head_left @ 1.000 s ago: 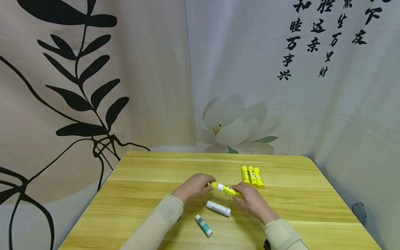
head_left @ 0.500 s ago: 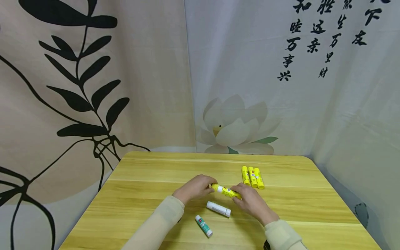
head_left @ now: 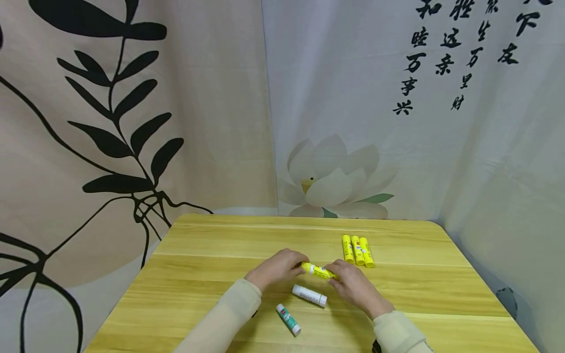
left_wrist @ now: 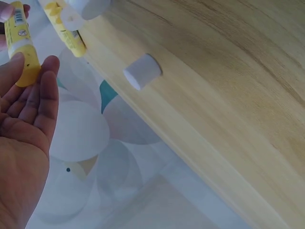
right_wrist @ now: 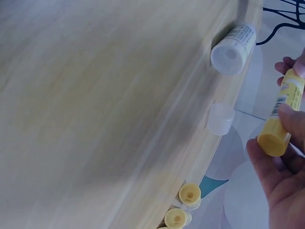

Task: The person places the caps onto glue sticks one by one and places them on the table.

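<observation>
In the head view a yellow glue stick (head_left: 320,271) is held above the table between both hands. My left hand (head_left: 279,268) pinches its cap end between thumb and fingers. At the opposite end my right hand (head_left: 356,288) grips the yellow base. In the left wrist view a narrow white band shows on the glue stick (left_wrist: 20,40) beside the yellow cap. Below the hands lie a white glue stick (head_left: 309,296) and a smaller green glue stick (head_left: 289,319) with white ends.
Three yellow glue sticks (head_left: 358,251) lie side by side on the wooden table (head_left: 212,294), just beyond the right hand. A printed cloth backdrop (head_left: 220,122) hangs behind the table's far edge.
The white section between cap and body has shrunk as the cap end slid toward the right hand. My left hand moved slightly right; the loose glue sticks stayed in place.
</observation>
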The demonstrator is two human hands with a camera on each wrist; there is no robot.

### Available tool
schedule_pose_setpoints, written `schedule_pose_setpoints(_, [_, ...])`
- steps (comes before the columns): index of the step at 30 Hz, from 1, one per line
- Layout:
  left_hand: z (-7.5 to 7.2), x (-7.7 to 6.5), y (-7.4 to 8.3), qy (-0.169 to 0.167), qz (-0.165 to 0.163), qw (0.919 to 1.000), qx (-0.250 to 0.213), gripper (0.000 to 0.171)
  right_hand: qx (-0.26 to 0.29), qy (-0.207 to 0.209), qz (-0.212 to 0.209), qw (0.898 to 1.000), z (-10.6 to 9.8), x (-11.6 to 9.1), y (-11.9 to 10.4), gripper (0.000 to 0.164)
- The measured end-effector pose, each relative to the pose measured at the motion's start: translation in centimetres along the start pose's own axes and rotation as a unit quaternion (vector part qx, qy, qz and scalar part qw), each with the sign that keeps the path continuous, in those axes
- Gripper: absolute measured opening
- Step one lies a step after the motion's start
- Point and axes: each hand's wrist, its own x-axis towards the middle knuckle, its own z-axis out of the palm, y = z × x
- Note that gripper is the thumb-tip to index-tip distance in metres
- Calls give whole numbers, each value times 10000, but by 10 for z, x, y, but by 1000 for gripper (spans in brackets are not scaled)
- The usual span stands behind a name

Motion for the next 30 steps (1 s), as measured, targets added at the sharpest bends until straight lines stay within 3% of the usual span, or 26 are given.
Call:
schedule_pose_setpoints(9, [-5,0,0,28,-109,9963,-851,20,255,-24,6,9997,0,3,1,29])
schedule_pose_setpoints(24, [-11,-3,-2,-66,-97,9909,-1337,15,571,-141,79,9982,-1,6,-6,29])
schedule_pose_setpoints(30, [-8,-2,0,-69,-62,9925,-1216,16,597,-186,101,9980,-2,7,-8,27])
